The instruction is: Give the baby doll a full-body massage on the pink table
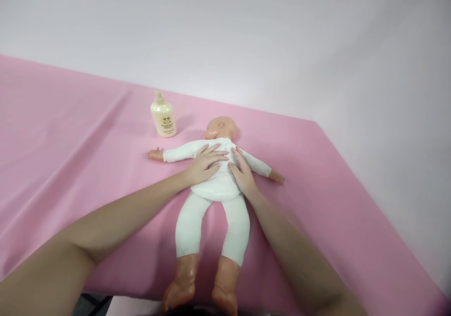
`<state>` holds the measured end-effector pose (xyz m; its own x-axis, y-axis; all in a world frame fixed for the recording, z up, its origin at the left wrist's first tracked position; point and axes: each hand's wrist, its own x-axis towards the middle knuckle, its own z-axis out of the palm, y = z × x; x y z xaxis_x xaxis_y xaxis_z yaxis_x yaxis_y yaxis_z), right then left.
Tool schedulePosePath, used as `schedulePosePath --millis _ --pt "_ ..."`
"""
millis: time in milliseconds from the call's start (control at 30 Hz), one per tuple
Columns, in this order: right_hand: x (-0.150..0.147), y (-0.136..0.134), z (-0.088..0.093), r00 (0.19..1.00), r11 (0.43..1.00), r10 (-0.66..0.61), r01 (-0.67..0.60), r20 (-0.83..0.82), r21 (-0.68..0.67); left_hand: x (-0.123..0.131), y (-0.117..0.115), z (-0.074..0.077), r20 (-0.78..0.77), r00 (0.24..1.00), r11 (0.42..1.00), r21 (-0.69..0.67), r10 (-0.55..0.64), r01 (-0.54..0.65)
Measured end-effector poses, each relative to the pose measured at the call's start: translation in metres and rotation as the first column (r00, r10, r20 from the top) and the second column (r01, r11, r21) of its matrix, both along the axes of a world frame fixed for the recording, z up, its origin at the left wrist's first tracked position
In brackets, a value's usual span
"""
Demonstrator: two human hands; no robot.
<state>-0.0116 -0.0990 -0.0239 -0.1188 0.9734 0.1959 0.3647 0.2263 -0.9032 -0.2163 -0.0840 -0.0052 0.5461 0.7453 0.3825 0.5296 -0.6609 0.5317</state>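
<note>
A baby doll [218, 189] in a white body suit lies face down, its head turned to the left, arms spread and bare feet towards me. My left hand [205, 164] rests flat on the left side of its back, fingers spread and pointing up and to the right. On the right side of the back lies my right hand [243, 171], its fingers stretched out and slightly apart. Neither hand grips anything. Beyond the doll's left-hand arm stands an upright pump bottle [163, 116] of pale yellow lotion with dark print, touched by neither hand.
A pink cloth [116, 165] covers the table under the doll, with creases on the left. Its far edge and slanting right edge meet a white surface [211, 38]. The table's near edge runs just below the doll's feet.
</note>
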Motion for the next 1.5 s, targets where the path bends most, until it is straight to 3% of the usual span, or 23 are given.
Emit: schedulePosePath --millis 700,1133,1500 --pt "0.001 -0.001 0.002 1.0 1.0 -0.001 0.001 0.017 -0.015 0.003 0.0 0.0 0.013 1.0 1.0 -0.013 0.027 -0.027" --pt "0.002 -0.001 -0.001 0.999 0.999 -0.028 0.029 0.022 -0.034 0.003 0.005 -0.013 0.065 0.972 0.974 0.012 0.226 -0.227" --pt "0.008 0.007 -0.006 0.98 0.989 -0.148 0.15 0.131 -0.005 -0.001 0.011 -0.017 0.025 0.939 0.938 0.056 0.342 -0.343"
